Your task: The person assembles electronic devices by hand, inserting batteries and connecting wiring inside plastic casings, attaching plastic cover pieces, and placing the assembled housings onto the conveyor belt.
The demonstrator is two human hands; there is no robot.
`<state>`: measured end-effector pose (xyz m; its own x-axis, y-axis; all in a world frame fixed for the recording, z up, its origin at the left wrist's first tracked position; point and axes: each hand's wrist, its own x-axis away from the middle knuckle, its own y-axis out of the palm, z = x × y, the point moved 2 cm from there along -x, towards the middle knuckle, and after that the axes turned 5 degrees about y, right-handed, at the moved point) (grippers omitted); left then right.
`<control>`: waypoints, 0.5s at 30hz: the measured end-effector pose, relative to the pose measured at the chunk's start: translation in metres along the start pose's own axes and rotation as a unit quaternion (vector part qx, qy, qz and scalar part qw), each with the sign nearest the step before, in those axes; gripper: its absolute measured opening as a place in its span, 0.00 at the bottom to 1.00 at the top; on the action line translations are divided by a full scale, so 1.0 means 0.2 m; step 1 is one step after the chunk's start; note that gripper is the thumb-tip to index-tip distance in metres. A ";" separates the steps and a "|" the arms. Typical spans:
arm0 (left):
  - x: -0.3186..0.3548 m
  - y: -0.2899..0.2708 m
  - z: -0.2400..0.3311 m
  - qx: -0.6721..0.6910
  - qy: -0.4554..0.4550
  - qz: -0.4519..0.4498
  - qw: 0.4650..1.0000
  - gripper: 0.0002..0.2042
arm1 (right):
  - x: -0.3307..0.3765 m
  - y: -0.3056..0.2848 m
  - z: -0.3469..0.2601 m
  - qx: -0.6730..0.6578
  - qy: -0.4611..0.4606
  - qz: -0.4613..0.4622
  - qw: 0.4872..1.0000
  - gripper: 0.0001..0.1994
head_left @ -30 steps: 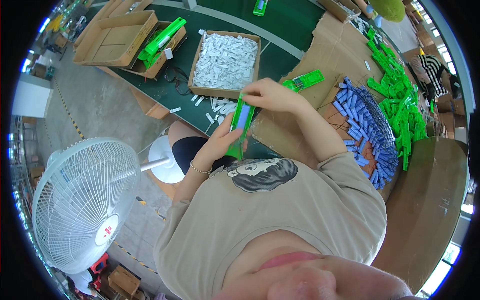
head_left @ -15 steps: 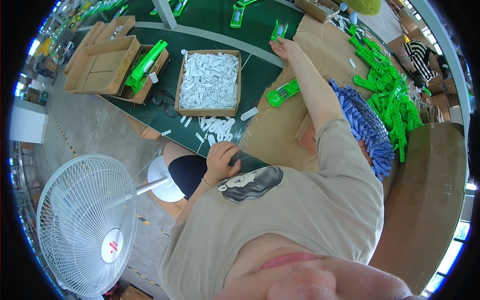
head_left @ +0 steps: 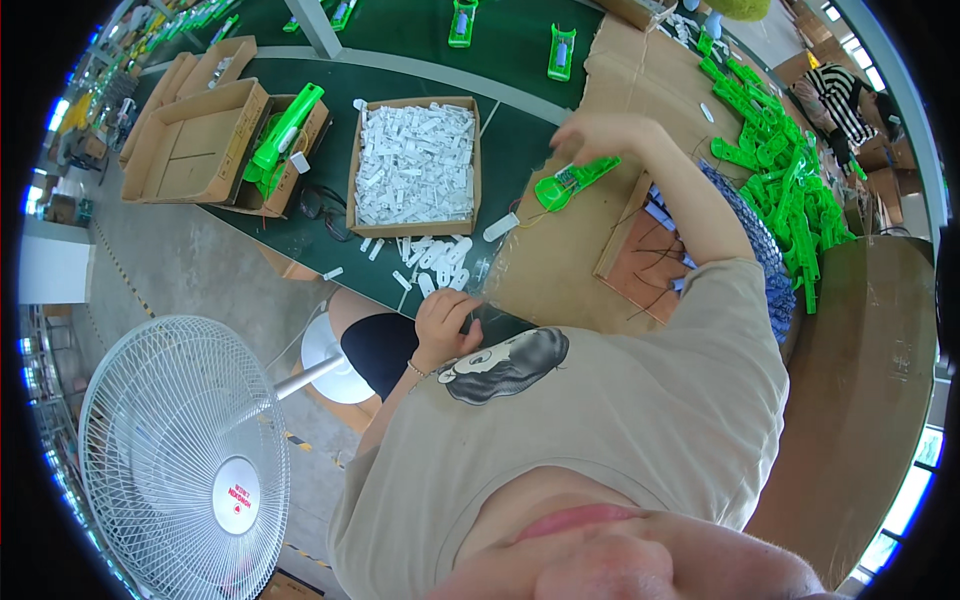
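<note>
My right hand (head_left: 608, 137) hovers just above a green plastic housing (head_left: 575, 187), slightly blurred, its fingers apart and bent downward with nothing visible in them. The housing lies on the cardboard sheet and has parts inside; a thin wire runs to a white oblong piece (head_left: 501, 227) beside it. My left hand (head_left: 447, 325) rests at the table's near edge, loosely curled, with a gap between thumb and forefinger and no object visible in it. Loose white plastic pieces (head_left: 440, 258) lie just beyond it. Another green housing (head_left: 562, 52) stands on the green belt at the far side.
A cardboard box (head_left: 477, 205) full of small white parts stands on the table. At left are open cardboard trays (head_left: 190, 150), one with green housings (head_left: 285, 130). Blue wired parts (head_left: 770, 270) and a green housing pile (head_left: 790, 190) lie right. A white fan (head_left: 185, 450) stands at left.
My right hand has let go of the green housing on the belt and drawn back toward me, over the nearer housing. The housings on the belt have shifted left. My left hand stays put.
</note>
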<state>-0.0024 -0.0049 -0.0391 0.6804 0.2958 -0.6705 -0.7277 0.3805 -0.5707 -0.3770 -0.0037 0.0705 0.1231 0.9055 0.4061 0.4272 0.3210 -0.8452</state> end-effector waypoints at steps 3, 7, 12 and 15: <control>-0.03 -0.01 0.01 0.002 0.001 0.002 1.000 0.16 | 0.10 0.15 0.00 0.125 0.022 -0.062 0.990 0.25; -0.08 -0.04 0.03 0.053 -0.028 0.008 0.998 0.13 | 0.21 0.20 0.00 0.220 -0.017 0.067 0.973 0.23; -0.34 -0.11 0.08 0.144 -0.107 0.003 0.984 0.18 | 0.46 0.07 -0.37 0.287 -0.198 0.238 0.907 0.20; -0.56 -0.05 0.09 0.311 -0.181 -0.018 0.933 0.24 | 0.55 0.07 -0.60 0.304 -0.257 0.327 0.857 0.18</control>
<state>-0.0695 -0.0275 0.0506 0.7702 0.5064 -0.3878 -0.5895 0.7972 -0.1299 -0.2488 0.0671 0.1447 -0.3206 0.8993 -0.2973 -0.1481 -0.3576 -0.9221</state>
